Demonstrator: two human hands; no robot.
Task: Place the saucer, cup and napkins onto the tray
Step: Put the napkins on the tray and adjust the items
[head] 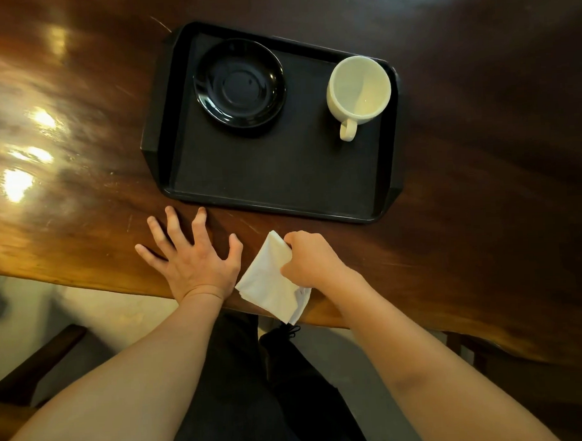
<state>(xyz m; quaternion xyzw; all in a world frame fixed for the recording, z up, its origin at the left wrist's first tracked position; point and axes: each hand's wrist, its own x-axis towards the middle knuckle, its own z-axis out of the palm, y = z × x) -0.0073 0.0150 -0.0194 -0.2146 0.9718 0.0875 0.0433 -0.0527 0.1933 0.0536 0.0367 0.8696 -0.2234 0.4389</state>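
Looking straight down at a glossy dark wooden table, there's a black tray sitting toward the middle of it, its near rim just beyond the person's hands. On the tray, the black saucer sits in the far left corner, and the cream cup stands upright in the far right corner with its handle pointing back toward the near edge. Cup looks empty as far as I can see. The two are well apart, and the near half of the tray is bare.

The napkins aren't on the tray. It's a white folded stack at the table's near edge, with one corner hanging out past that edge. The right hand is clamped onto the stack's right side, fingers curled around it, so that's a proper pinch on the napkins. Can't tell if the stack is lifted or lying on the wood.

The left hand has nothing in it: fingers spread wide, palm down at the near edge of the table, just left of the napkins, fingertips near the tray's near rim.
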